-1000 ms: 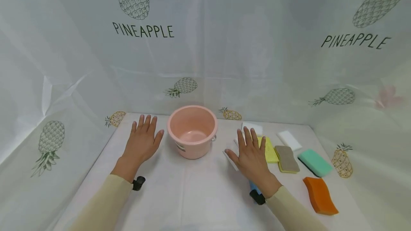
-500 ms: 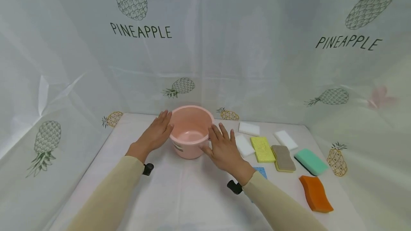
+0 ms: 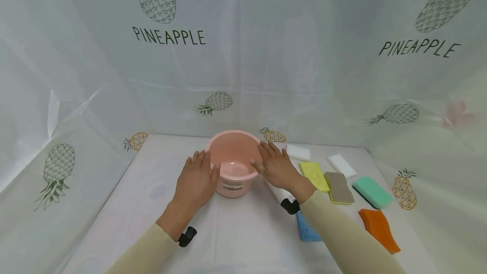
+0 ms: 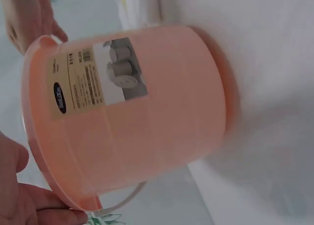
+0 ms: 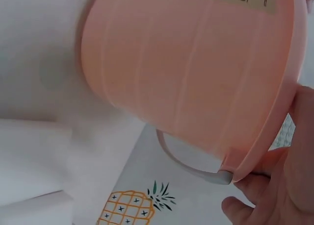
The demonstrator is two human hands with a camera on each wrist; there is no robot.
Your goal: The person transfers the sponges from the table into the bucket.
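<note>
A pink plastic bucket [image 3: 233, 176] stands on the white-covered table between both hands, its paper label [image 4: 98, 78] turned toward the near side. My left hand [image 3: 195, 181] lies along the bucket's left side, fingers straight and fingertips right at the rim. At the right side, my right hand [image 3: 279, 166] touches the rim with its fingers extended and its thumb by the near edge. In the right wrist view, the fingertips [image 5: 252, 186] sit just beneath the rim, beside the grey handle [image 5: 191, 168], which hangs down.
Right of the bucket lie white sponges [image 3: 298, 152], a yellow sponge [image 3: 314, 176], a grey-topped sponge [image 3: 340, 187], a teal sponge [image 3: 373, 192] and a wavy orange sponge [image 3: 379, 230]. A blue sponge [image 3: 308, 228] is partly under the right sleeve. A pineapple-print sheet [image 3: 289, 75] hangs behind.
Both hands have come in from apart to the bucket's sides. The bucket has shifted slightly right and nearer, and has turned so its label faces the near side.
</note>
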